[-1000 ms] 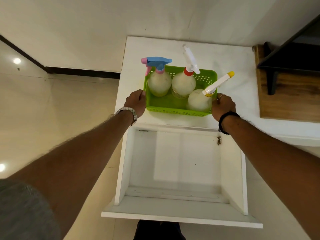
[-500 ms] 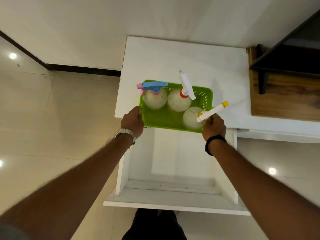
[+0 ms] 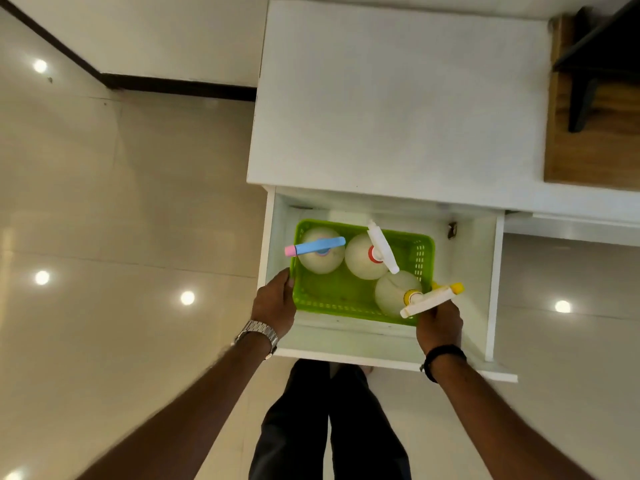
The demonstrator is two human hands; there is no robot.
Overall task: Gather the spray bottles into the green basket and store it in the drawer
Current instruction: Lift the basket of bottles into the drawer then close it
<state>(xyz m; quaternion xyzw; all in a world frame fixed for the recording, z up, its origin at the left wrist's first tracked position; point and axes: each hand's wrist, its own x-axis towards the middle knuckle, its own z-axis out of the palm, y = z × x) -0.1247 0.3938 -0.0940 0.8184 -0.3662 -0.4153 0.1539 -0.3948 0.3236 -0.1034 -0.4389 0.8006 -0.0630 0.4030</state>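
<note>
The green basket (image 3: 341, 299) sits low inside the open white drawer (image 3: 471, 271), below the cabinet top. Three spray bottles stand in it: one with a blue and pink trigger (image 3: 317, 249) at the left, one with a white and red trigger (image 3: 379, 249) in the middle, one with a white and yellow trigger (image 3: 431, 297) at the near right. My left hand (image 3: 275, 304) grips the basket's left rim. My right hand (image 3: 439, 323) grips its near right corner, partly under the yellow trigger. I cannot tell whether the basket rests on the drawer floor.
The white cabinet top (image 3: 398, 98) lies above the drawer. A wooden shelf with a black bracket (image 3: 588, 98) stands at the right. Glossy beige floor tiles (image 3: 121, 237) spread to the left. My dark trouser legs (image 3: 329, 420) are just below the drawer front.
Both hands have carried the basket with the bottles off the cabinet top, toward me and down into the open drawer. The view has tilted further down.
</note>
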